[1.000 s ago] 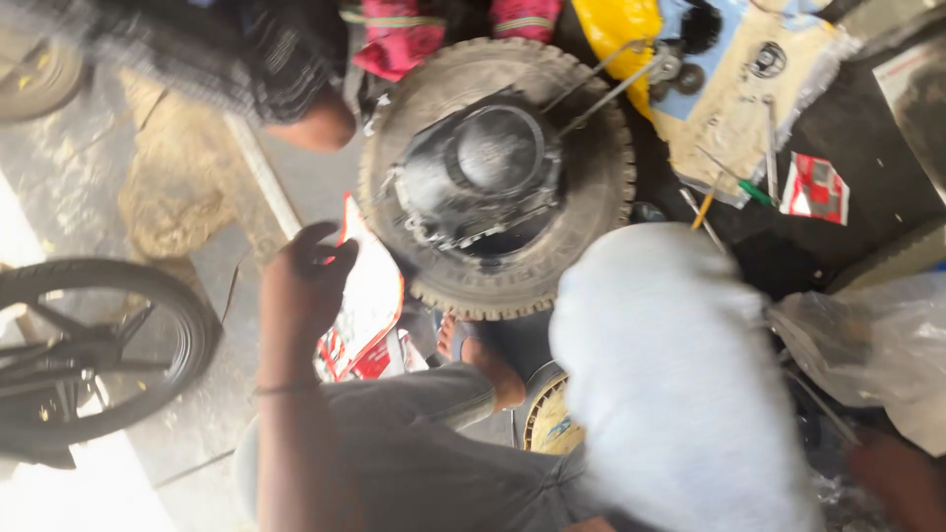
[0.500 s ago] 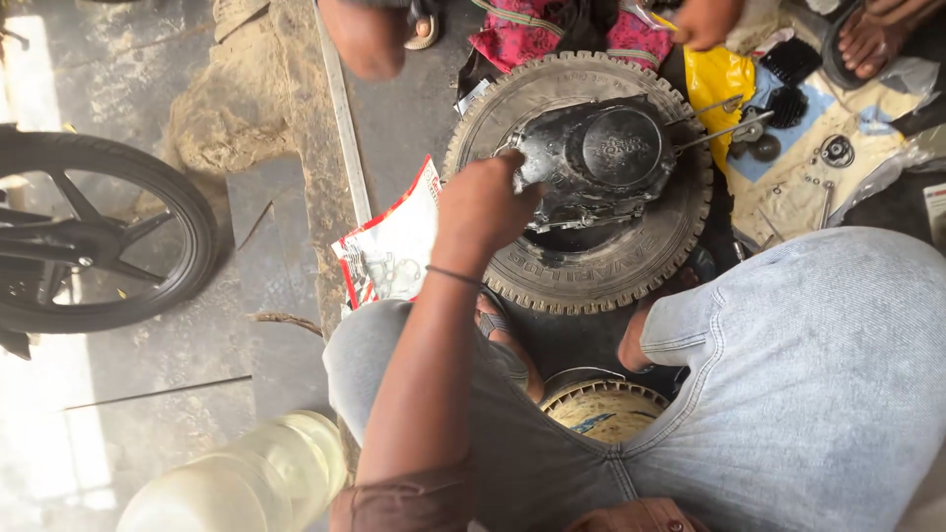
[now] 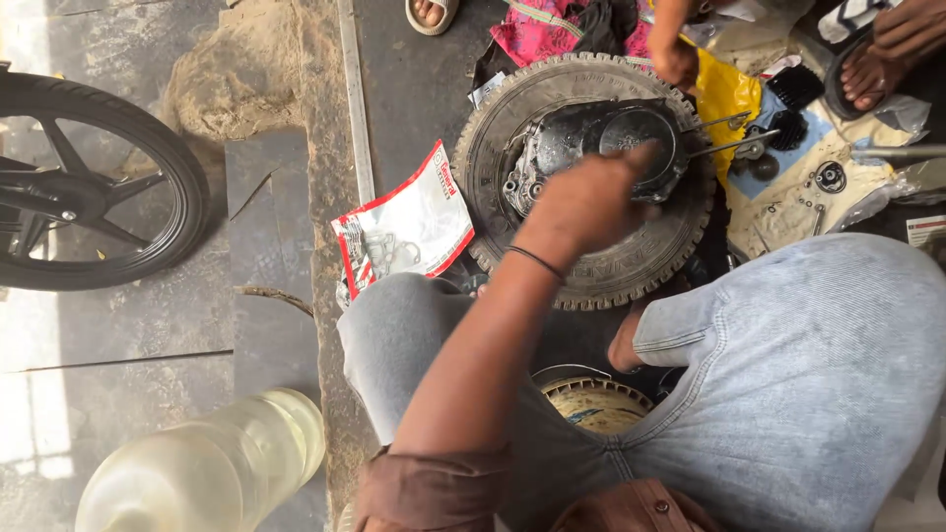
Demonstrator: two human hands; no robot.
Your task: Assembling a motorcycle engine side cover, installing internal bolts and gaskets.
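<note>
**Engine cover cradled in a tyre, hand resting on it**

The person's left hand [image 3: 591, 202] reaches forward over the knees and lies on a black engine cover [image 3: 581, 148], which sits in the hollow of a tyre [image 3: 591, 271] laid flat on the floor. The tyre appears to serve as a soft cradle, keeping the casting level and off the concrete. The fingers are seen from the back of the hand; they curl loosely over the cover's rim, and whether they grip it cannot be told. The right hand is out of view.

Just left of the tyre lies a red-and-white plastic packet [image 3: 404, 232], flat on the floor, with small parts faintly showing through its clear face. In the lower left corner stands a clear plastic bottle [image 3: 212, 463] holding pale yellowish liquid. Between the person's knees sits a round finned part [image 3: 596, 399], partly hidden by the trousers.

To the right, a stained cloth [image 3: 798, 207] carries loose washers and small fittings. Another person's hand [image 3: 675, 59] reaches in from the top edge, near the tyre. A motorcycle wheel [image 3: 89, 182] stands well apart at the left.
</note>
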